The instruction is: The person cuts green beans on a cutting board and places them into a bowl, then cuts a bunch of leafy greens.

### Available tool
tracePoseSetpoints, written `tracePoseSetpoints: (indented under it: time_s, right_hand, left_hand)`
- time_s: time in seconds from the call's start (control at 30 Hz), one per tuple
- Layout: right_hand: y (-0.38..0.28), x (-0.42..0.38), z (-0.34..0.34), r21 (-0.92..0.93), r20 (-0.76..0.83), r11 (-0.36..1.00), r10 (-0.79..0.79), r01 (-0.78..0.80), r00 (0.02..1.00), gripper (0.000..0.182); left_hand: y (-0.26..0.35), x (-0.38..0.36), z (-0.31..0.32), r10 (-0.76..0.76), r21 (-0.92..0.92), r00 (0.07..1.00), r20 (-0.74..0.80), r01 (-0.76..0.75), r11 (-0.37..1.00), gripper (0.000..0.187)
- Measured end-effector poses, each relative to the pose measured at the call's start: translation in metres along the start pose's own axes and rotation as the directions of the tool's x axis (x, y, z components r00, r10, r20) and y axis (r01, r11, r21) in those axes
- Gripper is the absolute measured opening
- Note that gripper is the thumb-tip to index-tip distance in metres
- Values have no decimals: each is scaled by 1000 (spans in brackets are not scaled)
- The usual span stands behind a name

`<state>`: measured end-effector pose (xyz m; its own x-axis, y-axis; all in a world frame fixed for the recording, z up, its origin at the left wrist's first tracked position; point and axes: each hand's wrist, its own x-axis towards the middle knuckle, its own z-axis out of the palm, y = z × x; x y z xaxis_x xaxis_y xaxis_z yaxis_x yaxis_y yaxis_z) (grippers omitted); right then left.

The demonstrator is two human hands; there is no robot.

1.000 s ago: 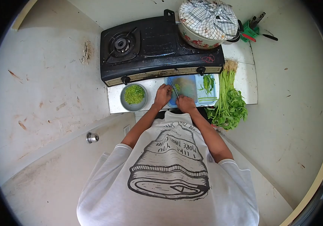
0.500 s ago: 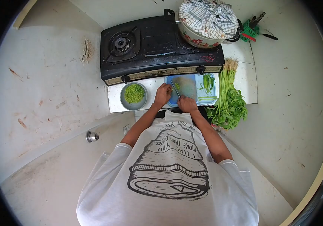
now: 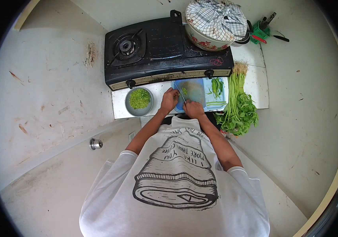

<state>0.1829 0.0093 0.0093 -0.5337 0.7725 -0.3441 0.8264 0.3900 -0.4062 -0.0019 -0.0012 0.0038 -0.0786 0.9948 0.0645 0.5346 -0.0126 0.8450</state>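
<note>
My right hand is closed round the handle of a knife, whose blade points up and left over the blue cutting board. On the board's left side my left hand is closed beside the blade; what its fingers press on is too small to name. Chopped green bits lie just right of the blade. A light blue tray holds green leaves and cut stalks. To the left stands a grey bowl of chopped greens.
A black gas stove spans the counter's back, with a cloth-covered pot at its right. A bunch of leafy stalks lies right of the tray. A green basket with utensils is at the back right.
The whole view has shifted slightly. The knife blade stands at a slightly different angle beside my left hand. Both hands keep nearly the same places.
</note>
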Motion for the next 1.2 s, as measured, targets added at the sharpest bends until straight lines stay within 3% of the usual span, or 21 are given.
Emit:
tracePoseSetpoints:
  time_s: [0.5, 0.67, 0.77, 1.2]
  right_hand:
    - [-4, 4, -5, 35, 23, 999, -3, 2, 1000, 38]
    - [3, -1, 1, 18, 20, 1000, 10, -11, 1000, 39]
    - [7, -10, 3, 35, -1, 995, 90, -90, 996, 41]
    - [4, -6, 1, 6, 50, 1000, 31, -31, 998, 42]
  left_hand:
    - [-6, 1, 4, 16, -34, 1000, -26, -17, 999, 12]
    - [0, 0, -1, -46, -51, 999, -21, 45, 998, 11]
    - [-3, 0, 1, -61, -61, 998, -35, 58, 996, 12]
    - [-7, 1, 2, -45, -14, 999, -13, 44, 999, 13]
